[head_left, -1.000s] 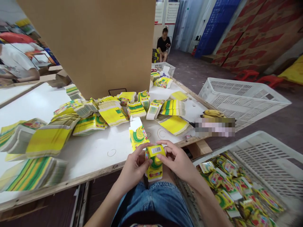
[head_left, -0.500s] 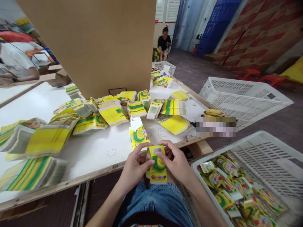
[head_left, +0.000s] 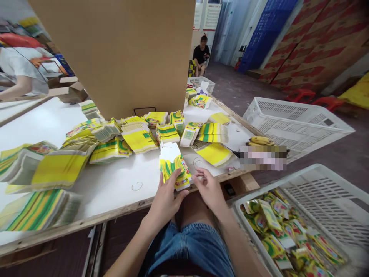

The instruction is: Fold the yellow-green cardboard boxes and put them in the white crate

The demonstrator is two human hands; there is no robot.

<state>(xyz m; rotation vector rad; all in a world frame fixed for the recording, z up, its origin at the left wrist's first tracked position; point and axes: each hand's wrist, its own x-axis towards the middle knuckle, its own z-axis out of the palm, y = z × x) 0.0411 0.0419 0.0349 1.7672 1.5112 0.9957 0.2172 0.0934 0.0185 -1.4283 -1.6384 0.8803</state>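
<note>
My left hand (head_left: 168, 194) is on a yellow carton (head_left: 181, 175) printed with bananas, at the table's near edge. Its fingers lie over the printed face and the thumb is at the lower edge. Another carton (head_left: 170, 151), with white flaps raised, shows just behind it. Close to the carton's right side is my right hand (head_left: 210, 190), fingers loosely bent and nothing visible in them. It is unclear whether its fingertips touch the carton's edge.
Stacks of flat yellow cartons (head_left: 140, 138) spread across the white table (head_left: 109, 192). A large cardboard box (head_left: 115, 57) rises behind. At right, a white crate (head_left: 317, 173) holds filled cartons. Bananas (head_left: 261, 141) lie at the table's right edge. A person (head_left: 201, 54) sits behind.
The carton held between both hands is gone from them, and another carton lies atop the crate's pile. My left hand has moved forward onto the banana-printed carton; my right hand is apart from it.
</note>
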